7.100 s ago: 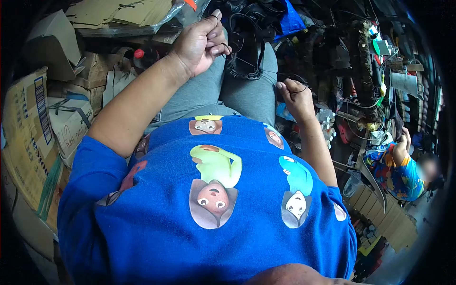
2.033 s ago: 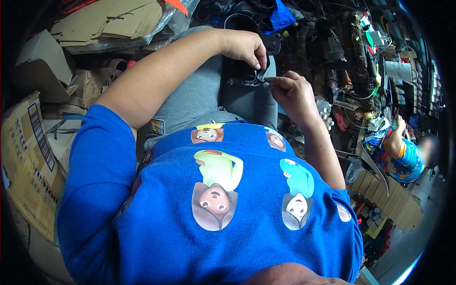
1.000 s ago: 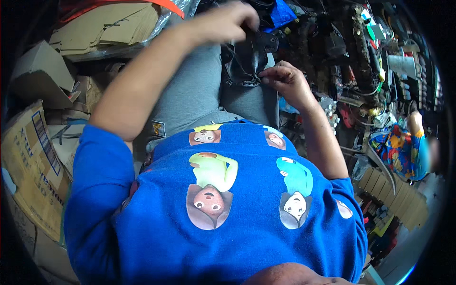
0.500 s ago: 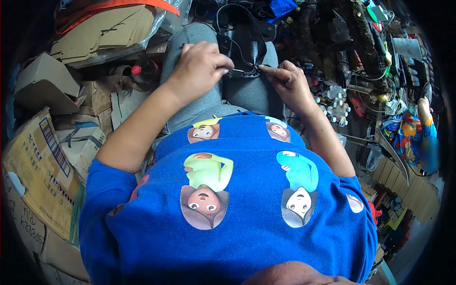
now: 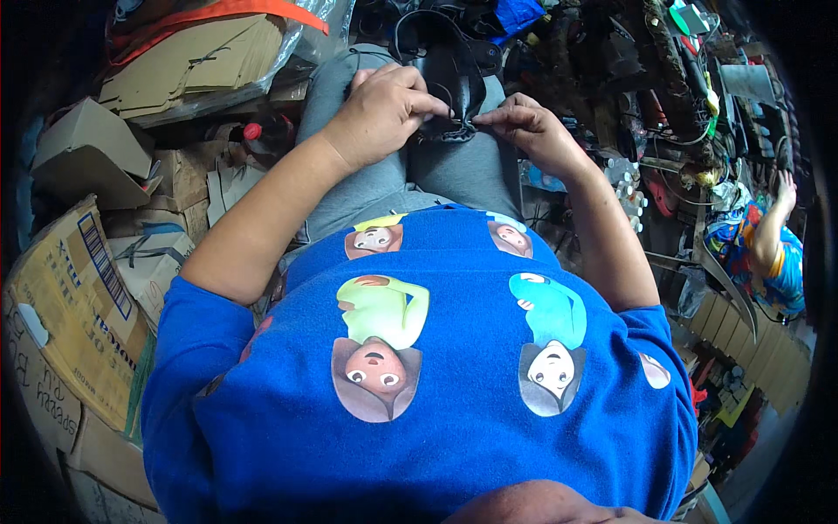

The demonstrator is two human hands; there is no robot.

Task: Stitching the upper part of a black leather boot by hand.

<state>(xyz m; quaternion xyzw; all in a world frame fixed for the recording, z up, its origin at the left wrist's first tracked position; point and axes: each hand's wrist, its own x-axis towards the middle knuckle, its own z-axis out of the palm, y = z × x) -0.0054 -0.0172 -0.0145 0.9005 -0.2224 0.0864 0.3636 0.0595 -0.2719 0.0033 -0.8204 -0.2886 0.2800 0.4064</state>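
Observation:
A black leather shoe piece (image 5: 454, 83) rests across my thighs, its gathered edge towards me. My left hand (image 5: 384, 109) is closed in a pinch over the left of that edge. A thin dark thread loops above its fingertips; the needle seen there earlier is now mostly hidden by the fingers. My right hand (image 5: 532, 131) pinches at the right side of the same edge with thumb and forefinger, the other fingers curled.
Cardboard pieces (image 5: 192, 65), an open box (image 5: 92, 157) and a red-capped bottle (image 5: 272, 135) lie to the left. Small clear bottles (image 5: 627, 188) and dark clutter stand at the right. Another person's arm (image 5: 768, 231) shows at the far right.
My left hand has moved right and closer to the shoe's edge. The right hand has shifted slightly, its fingers still at the edge. The other person's arm has moved.

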